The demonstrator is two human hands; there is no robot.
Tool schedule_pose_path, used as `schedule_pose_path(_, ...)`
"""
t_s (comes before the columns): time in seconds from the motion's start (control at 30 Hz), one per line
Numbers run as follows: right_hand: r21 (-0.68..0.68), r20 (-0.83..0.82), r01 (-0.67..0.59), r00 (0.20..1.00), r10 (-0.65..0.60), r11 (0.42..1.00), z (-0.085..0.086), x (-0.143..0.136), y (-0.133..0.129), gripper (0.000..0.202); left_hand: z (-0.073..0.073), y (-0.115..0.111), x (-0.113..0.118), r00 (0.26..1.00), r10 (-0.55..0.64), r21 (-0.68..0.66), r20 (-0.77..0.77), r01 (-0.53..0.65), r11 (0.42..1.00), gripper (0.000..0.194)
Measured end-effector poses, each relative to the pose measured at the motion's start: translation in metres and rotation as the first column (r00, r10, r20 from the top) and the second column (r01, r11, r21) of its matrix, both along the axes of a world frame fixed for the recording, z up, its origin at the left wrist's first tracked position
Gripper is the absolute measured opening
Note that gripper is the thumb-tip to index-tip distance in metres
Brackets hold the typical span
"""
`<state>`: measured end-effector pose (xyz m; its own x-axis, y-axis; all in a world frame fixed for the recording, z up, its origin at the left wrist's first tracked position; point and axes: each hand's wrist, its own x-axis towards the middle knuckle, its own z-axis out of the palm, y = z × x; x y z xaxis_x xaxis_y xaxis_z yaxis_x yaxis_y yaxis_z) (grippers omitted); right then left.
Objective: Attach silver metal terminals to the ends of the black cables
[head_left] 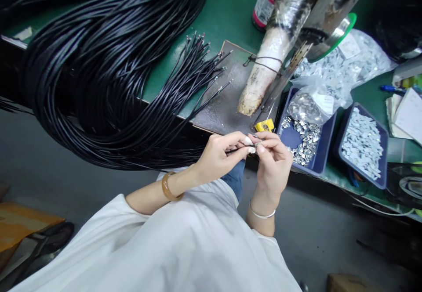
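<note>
My left hand (219, 156) pinches the end of a thin black cable (238, 149) between thumb and fingers. My right hand (273, 160) meets it fingertip to fingertip, holding something small at the cable's tip; the piece itself is hidden by the fingers. Both hands hover just in front of the bench edge, below a yellow-capped tool tip (263, 126). The big bundle of black cables (99, 63) drapes over the bench to the left, its stripped ends (204, 59) fanned out on a dark metal plate (227, 90).
A blue tray (321, 151) with small metal clips sits right of my hands, and a second blue tray (362, 145) with pale pieces beyond it. A plastic-wrapped machine arm (273, 55) slants over the plate. Bags of parts (343, 63), a bottle (265, 2), papers (407, 112).
</note>
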<state>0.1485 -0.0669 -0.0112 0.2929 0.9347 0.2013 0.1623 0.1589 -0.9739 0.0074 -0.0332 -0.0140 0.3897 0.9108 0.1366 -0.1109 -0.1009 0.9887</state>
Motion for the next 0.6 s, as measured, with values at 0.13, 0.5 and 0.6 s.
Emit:
schedule_pose_path(0.13, 0.111, 0.204, 0.128, 0.968, -0.149, 0.986, -0.001, -0.010, -0.004, 0.004, 0.005, -0.001, 0.002, 0.941, -0.139, -0.464, 0.307, 0.276, 0.842, 0.030)
schedule_pose_path(0.5, 0.175, 0.120, 0.200, 0.968, -0.222, 0.964, 0.007, 0.001, -0.003, 0.011, 0.007, 0.009, 0.001, 0.952, 0.010, -0.316, 0.306, 0.091, 0.945, 0.026)
schedule_pose_path(0.6, 0.116, 0.165, 0.077, 0.982, -0.096, 0.990, 0.008, 0.004, -0.005, 0.018, 0.005, 0.007, 0.004, 0.959, 0.050, -0.193, 0.278, 0.005, 0.981, 0.017)
